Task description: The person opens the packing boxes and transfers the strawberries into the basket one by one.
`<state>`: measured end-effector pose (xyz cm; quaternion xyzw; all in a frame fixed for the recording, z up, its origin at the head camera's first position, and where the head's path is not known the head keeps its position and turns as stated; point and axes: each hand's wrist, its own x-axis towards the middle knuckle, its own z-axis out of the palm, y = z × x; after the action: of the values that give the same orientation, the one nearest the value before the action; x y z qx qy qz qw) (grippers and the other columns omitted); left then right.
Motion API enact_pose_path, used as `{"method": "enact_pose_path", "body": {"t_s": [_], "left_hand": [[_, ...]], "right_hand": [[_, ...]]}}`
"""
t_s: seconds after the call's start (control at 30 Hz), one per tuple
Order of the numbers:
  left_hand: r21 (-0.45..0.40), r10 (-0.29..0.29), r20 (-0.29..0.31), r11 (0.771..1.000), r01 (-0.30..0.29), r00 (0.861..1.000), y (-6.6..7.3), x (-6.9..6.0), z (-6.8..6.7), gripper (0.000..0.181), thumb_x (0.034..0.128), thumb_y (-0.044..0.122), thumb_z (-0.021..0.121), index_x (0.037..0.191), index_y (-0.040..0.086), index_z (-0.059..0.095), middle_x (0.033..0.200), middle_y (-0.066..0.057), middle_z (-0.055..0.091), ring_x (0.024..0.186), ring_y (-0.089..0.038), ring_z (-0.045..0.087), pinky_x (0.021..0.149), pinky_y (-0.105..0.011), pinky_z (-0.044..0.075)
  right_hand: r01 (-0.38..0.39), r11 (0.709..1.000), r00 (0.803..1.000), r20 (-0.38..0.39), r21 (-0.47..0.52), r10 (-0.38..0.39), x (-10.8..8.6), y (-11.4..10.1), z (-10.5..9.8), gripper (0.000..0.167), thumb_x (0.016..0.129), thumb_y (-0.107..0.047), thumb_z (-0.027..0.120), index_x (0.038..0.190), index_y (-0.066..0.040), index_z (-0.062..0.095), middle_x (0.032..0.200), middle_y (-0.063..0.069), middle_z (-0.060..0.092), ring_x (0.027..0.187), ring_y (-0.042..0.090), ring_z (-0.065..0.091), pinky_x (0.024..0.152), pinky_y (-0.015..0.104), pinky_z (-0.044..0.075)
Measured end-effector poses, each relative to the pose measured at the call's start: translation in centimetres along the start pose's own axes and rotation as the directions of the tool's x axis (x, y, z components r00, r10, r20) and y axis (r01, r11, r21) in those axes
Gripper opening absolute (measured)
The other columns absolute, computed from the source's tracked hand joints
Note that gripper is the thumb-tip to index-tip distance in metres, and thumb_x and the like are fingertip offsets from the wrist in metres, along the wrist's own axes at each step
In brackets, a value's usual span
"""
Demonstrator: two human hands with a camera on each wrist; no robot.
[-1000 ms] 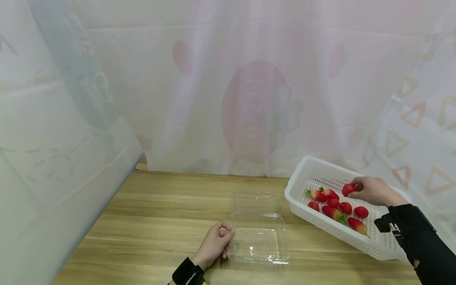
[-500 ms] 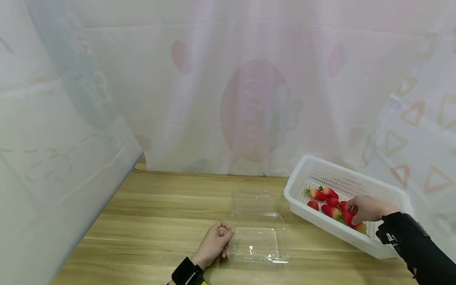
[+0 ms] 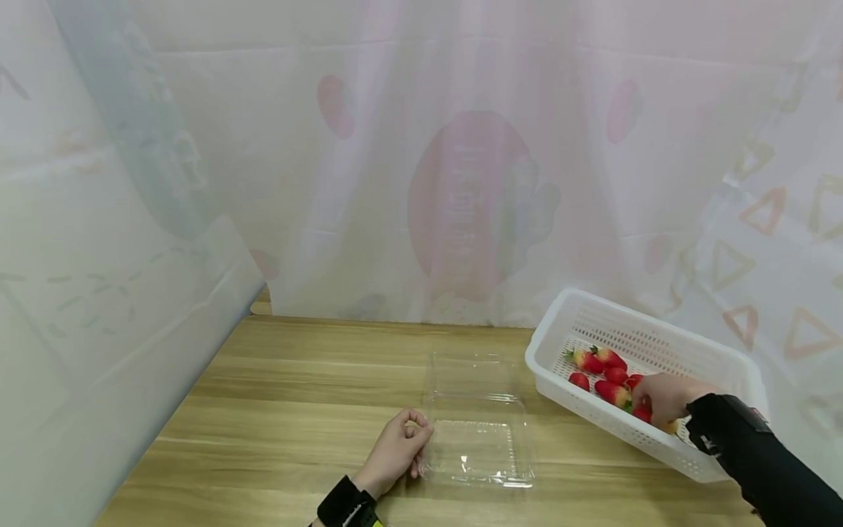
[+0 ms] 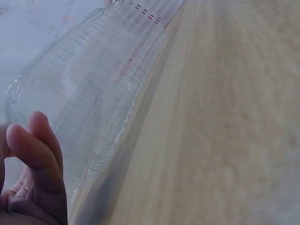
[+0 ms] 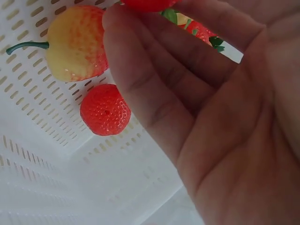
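In the head view my left hand is at the left edge of a clear plastic clamshell box that stands with its lid folded back. Thumb and index finger pinch its rim; the left wrist view shows curled fingers against the clear wall. My right hand is down inside a white perforated basket among several strawberries. At the top of the right wrist view a red strawberry is between thumb and fingertips, partly cut off. Beside the fingers lie a yellow-and-red strawberry and a small red one.
The wooden table runs from the left wall sheet to the basket. A pale printed curtain hangs behind its far edge. The basket stands at the table's right side, its raised walls around the fruit.
My right hand, holding a red strawberry above the basket a second ago, has gone down and toward the near side, among the other strawberries. The left hand and the box have stayed put.
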<state>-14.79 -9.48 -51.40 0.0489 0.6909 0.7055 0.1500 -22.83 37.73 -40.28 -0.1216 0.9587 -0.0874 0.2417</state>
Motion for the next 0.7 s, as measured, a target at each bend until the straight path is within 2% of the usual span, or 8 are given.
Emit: {"method": "enact_pose_path", "body": {"t_s": [0.33, 0.7], "left_hand": [[0.002, 0.001, -0.005, 1.0, -0.001, 1.0, -0.17, 0.06, 0.24, 0.024, 0.0996, 0.017, 0.06, 0.11, 0.002, 0.046, 0.059, 0.002, 0.051, 0.039, -0.004, 0.046, 0.037, -0.017, 0.041], [0.004, -0.003, -0.002, 1.0, 0.003, 1.0, -0.18, 0.25, 0.1, 0.023, 0.1005, 0.018, 0.059, 0.11, 0.002, 0.046, 0.06, 0.002, 0.051, 0.039, -0.004, 0.046, 0.037, -0.017, 0.041]], "right_hand": [[0.003, 1.0, 0.998, 0.056, -0.03, -0.002, 0.24, -0.3, 0.59, 0.026, 0.075, 0.005, 0.077, 0.082, -0.015, 0.063, 0.078, 0.002, 0.052, 0.071, 0.018, 0.048, 0.055, 0.025, 0.038], [0.001, 1.0, 0.999, 0.045, -0.03, 0.001, 0.21, -0.43, 0.61, 0.026, 0.075, 0.006, 0.076, 0.081, -0.015, 0.061, 0.077, 0.003, 0.053, 0.073, 0.02, 0.048, 0.057, 0.026, 0.04]]}}
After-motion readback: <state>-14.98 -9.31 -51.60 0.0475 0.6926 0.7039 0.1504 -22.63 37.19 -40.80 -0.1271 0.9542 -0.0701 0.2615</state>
